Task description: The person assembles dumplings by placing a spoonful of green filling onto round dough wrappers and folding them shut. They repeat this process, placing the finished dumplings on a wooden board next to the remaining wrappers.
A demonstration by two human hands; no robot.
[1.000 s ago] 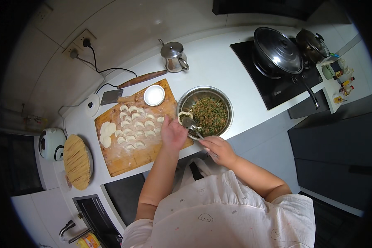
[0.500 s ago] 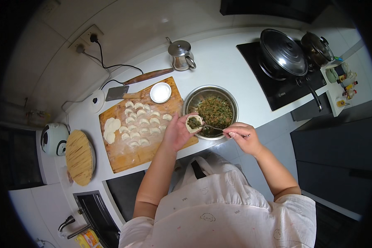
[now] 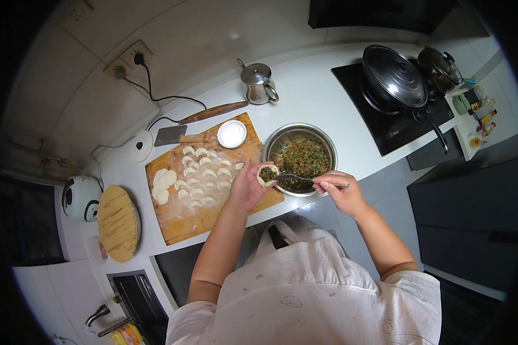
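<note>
One round dumpling wrapper (image 3: 267, 173) lies cupped in the left hand (image 3: 246, 187) over the steel bowl (image 3: 275, 142); the right hand (image 3: 338, 192) pinches a spoon (image 3: 296, 179). Better to keep the filling central and the wrapper's rim clean, so it seals.

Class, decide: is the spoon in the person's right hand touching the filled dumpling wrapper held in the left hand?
Touching. The head view shows the spoon tip resting on the filling in the dumpling wrapper.
</note>
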